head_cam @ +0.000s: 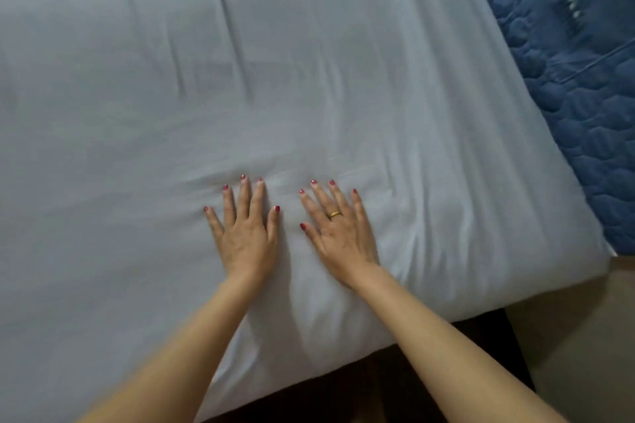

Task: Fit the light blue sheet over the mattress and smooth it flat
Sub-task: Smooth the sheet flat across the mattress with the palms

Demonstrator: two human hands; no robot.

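- Smoothing is the job right now: both palms are down on the light blue sheet [309, 79], which already covers the mattress top and drapes over its near edge and near right corner.
- Left hand [245, 233] lies flat with fingers straight and spread, gripping nothing — just pressing cloth, a short way in from the near edge.
- Right hand [338, 233], a gold ring [335, 215] on one finger, sits just beside it in the same way: fingers fanned and relaxed, angled slightly leftward, holding nothing.
- Both forearms reach in from the near edge, wrists low, so the weight falls through the palms.
- To do this well, I'd judge the hands should sweep apart and away — pushing slack toward the edges, not bunching it ahead of the fingertips, where small ripples already gather.
- Long creases run across the middle and toward the far side; those look like the next target.
- Beyond the right edge, a dark blue quilted cover [577, 79] shows, uncovered by the sheet.
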